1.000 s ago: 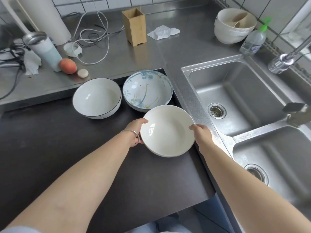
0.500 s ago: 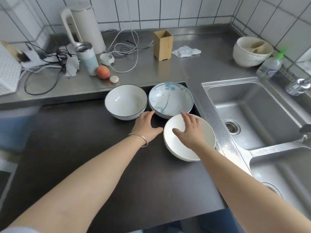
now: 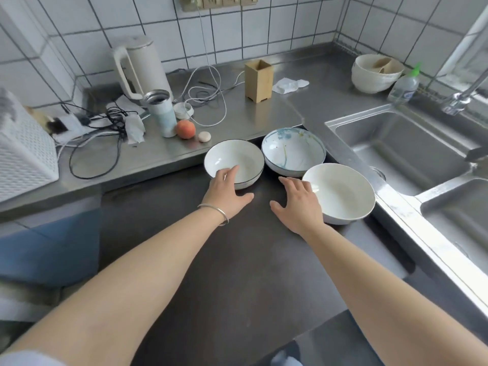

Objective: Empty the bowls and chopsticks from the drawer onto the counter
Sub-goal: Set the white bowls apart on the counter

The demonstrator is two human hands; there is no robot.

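Note:
Three bowls sit on the dark surface (image 3: 184, 260) in front of me. A white bowl with a dark rim (image 3: 237, 161) is at the left, a blue-patterned bowl (image 3: 293, 150) stands behind, and a plain white bowl (image 3: 342, 192) rests at the right. My left hand (image 3: 228, 192) is open, its fingers resting on the near rim of the dark-rimmed bowl. My right hand (image 3: 298, 204) is open beside the plain white bowl, holding nothing. No chopsticks are visible.
The steel counter (image 3: 264, 114) behind holds a wooden holder (image 3: 258, 80), a kettle (image 3: 141, 67), a tumbler (image 3: 162, 112), a peach (image 3: 185, 129), cables and tissue. A double sink (image 3: 412, 154) lies right, with stacked bowls (image 3: 376, 73) and a soap bottle (image 3: 404, 85) behind it.
Both hands let go of the plain white bowl, which now rests on the dark surface. My left hand moved to the dark-rimmed bowl; my right hand slid off to the bowl's left.

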